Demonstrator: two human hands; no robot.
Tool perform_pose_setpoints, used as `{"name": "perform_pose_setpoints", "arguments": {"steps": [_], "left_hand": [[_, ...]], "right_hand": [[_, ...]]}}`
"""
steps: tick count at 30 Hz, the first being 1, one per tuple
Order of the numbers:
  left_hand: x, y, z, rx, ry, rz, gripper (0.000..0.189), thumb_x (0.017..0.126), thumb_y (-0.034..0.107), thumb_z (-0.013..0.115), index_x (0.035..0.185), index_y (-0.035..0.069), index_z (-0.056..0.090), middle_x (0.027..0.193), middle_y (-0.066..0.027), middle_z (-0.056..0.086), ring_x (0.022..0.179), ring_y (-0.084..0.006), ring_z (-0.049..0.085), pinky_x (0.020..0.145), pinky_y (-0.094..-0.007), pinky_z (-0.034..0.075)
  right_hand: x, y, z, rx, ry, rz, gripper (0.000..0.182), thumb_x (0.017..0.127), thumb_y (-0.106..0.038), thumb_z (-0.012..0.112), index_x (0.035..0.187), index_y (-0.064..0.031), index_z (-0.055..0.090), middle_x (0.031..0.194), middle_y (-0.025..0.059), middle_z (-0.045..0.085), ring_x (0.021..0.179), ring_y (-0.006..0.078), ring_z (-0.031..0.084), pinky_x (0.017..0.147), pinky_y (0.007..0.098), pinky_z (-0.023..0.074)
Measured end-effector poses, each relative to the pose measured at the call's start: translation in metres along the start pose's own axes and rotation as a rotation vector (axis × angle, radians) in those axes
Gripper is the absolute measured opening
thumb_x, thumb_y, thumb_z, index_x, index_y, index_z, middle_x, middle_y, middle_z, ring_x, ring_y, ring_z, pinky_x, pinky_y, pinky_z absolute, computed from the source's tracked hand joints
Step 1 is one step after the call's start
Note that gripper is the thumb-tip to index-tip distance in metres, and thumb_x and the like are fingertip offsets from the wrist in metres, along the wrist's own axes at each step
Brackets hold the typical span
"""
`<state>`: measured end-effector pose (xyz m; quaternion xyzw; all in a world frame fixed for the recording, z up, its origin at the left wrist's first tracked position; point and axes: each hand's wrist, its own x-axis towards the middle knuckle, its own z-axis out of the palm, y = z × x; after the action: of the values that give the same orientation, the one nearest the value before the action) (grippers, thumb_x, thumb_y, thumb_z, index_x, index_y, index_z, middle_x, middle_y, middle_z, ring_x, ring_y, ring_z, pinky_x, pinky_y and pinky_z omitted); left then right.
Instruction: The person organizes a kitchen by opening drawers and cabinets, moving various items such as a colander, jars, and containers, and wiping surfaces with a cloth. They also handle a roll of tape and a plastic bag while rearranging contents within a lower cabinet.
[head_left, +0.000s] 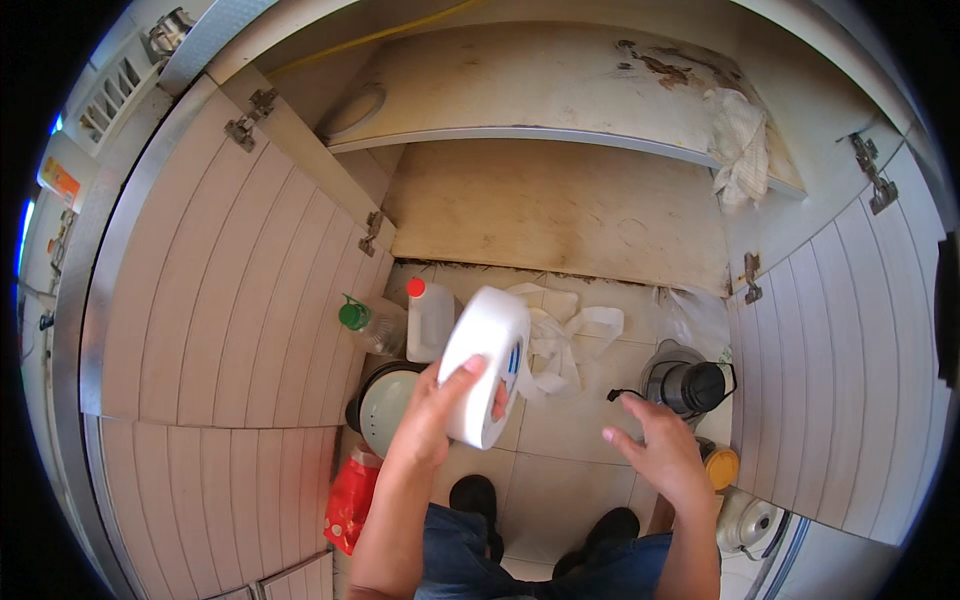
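My left hand (439, 412) grips a thick white roll (484, 337), with blue printing on its side and a fingertip showing in its opening. The roll looks like wide tape, though its material is not certain. It is held above the tiled floor, before the cabinet. Off to the right, my right hand (664, 446) holds nothing; its fingers are apart. Just beyond that hand stands a dark transparent vessel with a black lid (705, 386). Loose white strips (559, 352) lie tangled on the floor behind the roll.
Cabinet doors (217, 277) stand open on both sides. A stained shelf (525, 82) holds a rag (739, 142) at its right end. On the left are a green-capped bottle (371, 326), a red-capped jug (431, 322), a pale lid (386, 412) and a red bag (352, 499). A kettle (750, 521) sits lower right.
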<state>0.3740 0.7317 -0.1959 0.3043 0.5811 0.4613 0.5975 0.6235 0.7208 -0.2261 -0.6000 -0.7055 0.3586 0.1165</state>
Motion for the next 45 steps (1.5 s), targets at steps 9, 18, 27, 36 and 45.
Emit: {"name": "perform_pose_setpoints", "arguments": {"steps": [9, 18, 27, 36, 45], "left_hand": [[-0.016, -0.009, 0.027, 0.892, -0.387, 0.233, 0.047, 0.070, 0.042, 0.071, 0.092, 0.002, 0.062, 0.070, -0.0181, 0.061, 0.067, -0.0310, 0.062, 0.063, -0.0356, 0.049], [-0.017, -0.017, 0.040, 0.821, -0.387, 0.235, 0.047, 0.072, 0.042, 0.071, 0.092, 0.001, 0.062, 0.066, -0.0156, 0.060, 0.062, -0.0280, 0.062, 0.058, -0.0348, 0.049], [-0.008, -0.018, 0.022, 0.141, -0.429, -0.112, 0.043, 0.089, 0.035, 0.055, 0.100, -0.006, 0.058, 0.076, -0.0114, 0.065, 0.068, -0.0158, 0.064, 0.061, -0.0248, 0.050], [-0.008, -0.013, 0.016, -0.030, -0.449, -0.041, 0.062, 0.078, 0.046, 0.062, 0.103, -0.011, 0.054, 0.079, -0.0151, 0.063, 0.064, -0.0212, 0.065, 0.058, -0.0297, 0.053], [-0.009, 0.008, 0.027, -0.093, -0.333, 0.119, 0.074, 0.076, 0.055, 0.057, 0.105, -0.013, 0.052, 0.075, -0.0189, 0.061, 0.056, -0.0236, 0.062, 0.055, -0.0320, 0.049]], "right_hand": [[0.020, -0.012, -0.004, 0.466, 0.223, -0.521, 0.042, 0.093, -0.032, 0.046, 0.124, -0.0036, 0.050, 0.131, 0.0163, 0.044, 0.123, 0.0324, 0.039, 0.102, 0.0400, 0.0300], [0.018, -0.006, 0.008, 0.645, 0.081, -0.513, 0.070, 0.083, -0.052, 0.053, 0.132, -0.0027, 0.041, 0.140, 0.0167, 0.032, 0.130, 0.0320, 0.030, 0.105, 0.0431, 0.0264], [0.019, -0.022, 0.007, 0.338, 0.158, -0.571, 0.069, 0.068, -0.011, 0.072, 0.131, -0.0048, 0.042, 0.137, 0.0157, 0.037, 0.128, 0.0311, 0.035, 0.104, 0.0406, 0.0317], [0.039, -0.017, 0.024, 0.497, 0.456, -0.486, 0.064, 0.062, 0.007, 0.066, 0.123, -0.0033, 0.049, 0.123, 0.0132, 0.053, 0.113, 0.0286, 0.052, 0.091, 0.0352, 0.0442], [0.056, -0.029, 0.005, 0.793, 0.362, -0.350, 0.058, 0.063, 0.008, 0.062, 0.119, -0.0025, 0.051, 0.107, 0.0101, 0.062, 0.098, 0.0166, 0.058, 0.085, 0.0266, 0.0437]]}}
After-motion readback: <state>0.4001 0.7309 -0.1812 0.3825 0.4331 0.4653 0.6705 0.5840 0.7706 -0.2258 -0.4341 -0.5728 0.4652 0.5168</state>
